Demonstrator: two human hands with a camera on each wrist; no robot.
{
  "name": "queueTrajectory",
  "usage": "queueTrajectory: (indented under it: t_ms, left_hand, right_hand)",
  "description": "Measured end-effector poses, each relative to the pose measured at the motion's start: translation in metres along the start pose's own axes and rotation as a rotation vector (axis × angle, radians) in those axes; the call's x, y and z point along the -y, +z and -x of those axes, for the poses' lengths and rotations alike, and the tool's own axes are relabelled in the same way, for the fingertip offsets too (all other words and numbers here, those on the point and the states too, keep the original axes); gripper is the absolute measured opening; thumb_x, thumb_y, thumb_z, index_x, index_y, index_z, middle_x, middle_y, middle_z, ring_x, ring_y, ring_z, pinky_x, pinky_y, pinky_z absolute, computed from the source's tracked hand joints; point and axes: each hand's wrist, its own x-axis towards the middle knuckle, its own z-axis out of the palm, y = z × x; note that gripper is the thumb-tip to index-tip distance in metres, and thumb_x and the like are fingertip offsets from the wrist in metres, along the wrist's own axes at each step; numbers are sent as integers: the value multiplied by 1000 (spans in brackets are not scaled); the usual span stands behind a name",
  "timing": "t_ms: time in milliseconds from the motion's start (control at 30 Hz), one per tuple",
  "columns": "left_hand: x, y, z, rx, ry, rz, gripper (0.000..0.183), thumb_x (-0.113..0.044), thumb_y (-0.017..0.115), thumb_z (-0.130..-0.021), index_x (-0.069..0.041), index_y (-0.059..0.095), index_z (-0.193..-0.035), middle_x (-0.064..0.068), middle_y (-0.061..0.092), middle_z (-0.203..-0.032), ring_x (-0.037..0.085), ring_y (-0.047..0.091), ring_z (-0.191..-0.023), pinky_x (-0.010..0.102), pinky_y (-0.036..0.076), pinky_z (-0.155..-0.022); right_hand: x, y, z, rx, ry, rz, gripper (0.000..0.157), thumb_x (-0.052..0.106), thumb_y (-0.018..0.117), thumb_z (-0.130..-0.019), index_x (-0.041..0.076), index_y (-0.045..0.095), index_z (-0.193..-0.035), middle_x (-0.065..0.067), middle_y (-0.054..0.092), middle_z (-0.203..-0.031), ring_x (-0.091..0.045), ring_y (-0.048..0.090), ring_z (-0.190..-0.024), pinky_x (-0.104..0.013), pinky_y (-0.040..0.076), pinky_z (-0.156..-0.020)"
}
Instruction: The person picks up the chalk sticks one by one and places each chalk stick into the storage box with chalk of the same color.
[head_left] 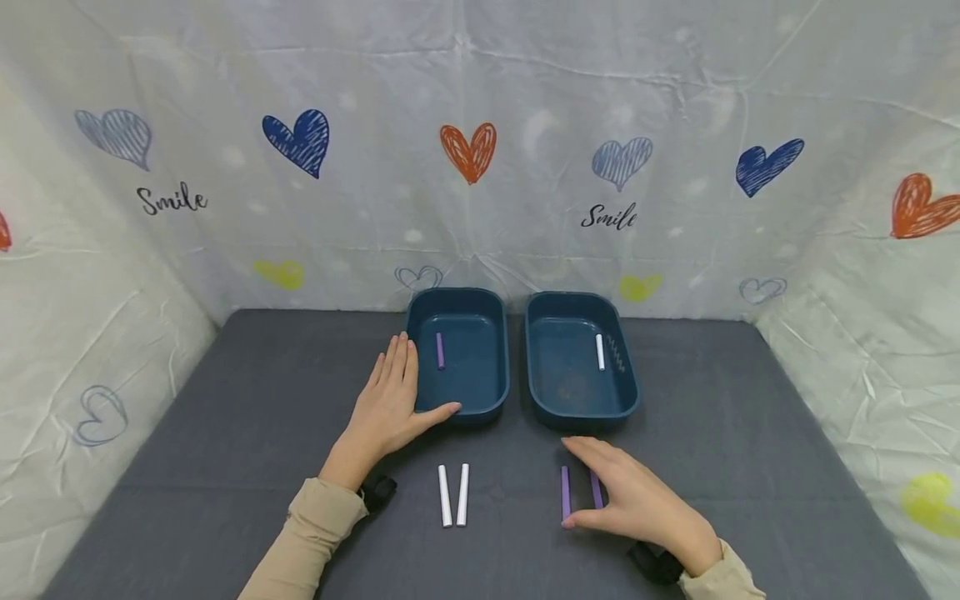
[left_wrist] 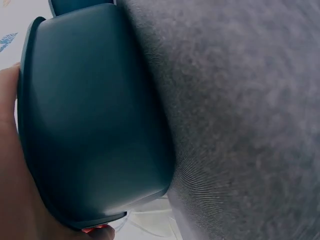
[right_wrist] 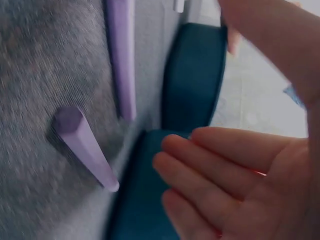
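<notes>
My left hand point(head_left: 387, 406) rests on the near left corner of the left blue tray point(head_left: 501, 367), fingers straight along its rim and thumb over the front edge. Inside that tray lies a purple chalk stick point(head_left: 440, 351). The right blue tray point(head_left: 583, 408) holds one white chalk stick point(head_left: 600, 352). Over two purple chalk sticks on the table hovers my right hand point(head_left: 637, 496), thumb and fingers spread apart with nothing between them. One purple stick point(head_left: 566, 492) shows fully; the other point(head_left: 596, 490) is partly hidden by the hand. In the right wrist view both purple sticks point(right_wrist: 87, 150) lie apart from the fingers.
Two white chalk sticks point(head_left: 445, 496) lie side by side on the grey tablecloth point(head_left: 300, 383), between my forearms. A white curtain point(head_left: 540, 167) printed with hearts stands behind the trays and at both sides of the table.
</notes>
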Motion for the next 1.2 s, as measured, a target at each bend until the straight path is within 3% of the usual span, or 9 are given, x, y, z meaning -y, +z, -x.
queueTrajectory:
  t_ms: [333,467,733,1200]
  left_hand:
    - [-4,0,-4,22,-2,-20,122,-84,43,-83,9,9,-155,25,-1,-163,36,-4,-151,52,7,-120]
    - [-6,2,-5,30,-12,-30,126,-87,40,-80,9,9,-155,26,-2,-163,37,-5,-151,52,6,-120]
    - [-7,2,-6,16,-18,-28,131,-92,37,-77,9,4,-155,26,-2,-163,36,-6,-151,51,5,-120]
    - [-7,2,-5,22,-29,-20,132,-93,35,-75,9,6,-155,25,-3,-163,36,-6,-151,51,5,-121]
  right_hand:
    - [-1,14,-7,97,11,30,93,59,79,-75,1,52,-143,-12,54,-143,-28,53,-130,-48,45,-102]
    - [0,18,-7,81,4,53,90,56,81,-74,1,54,-141,-13,56,-141,-28,56,-127,-47,48,-100]
    - [2,18,-9,56,-28,74,76,33,87,-76,-1,58,-137,-16,58,-137,-29,59,-122,-46,51,-96]
    - [7,12,-15,77,-23,58,75,34,88,-74,-2,60,-134,-13,62,-133,-25,61,-120,-44,50,-97]
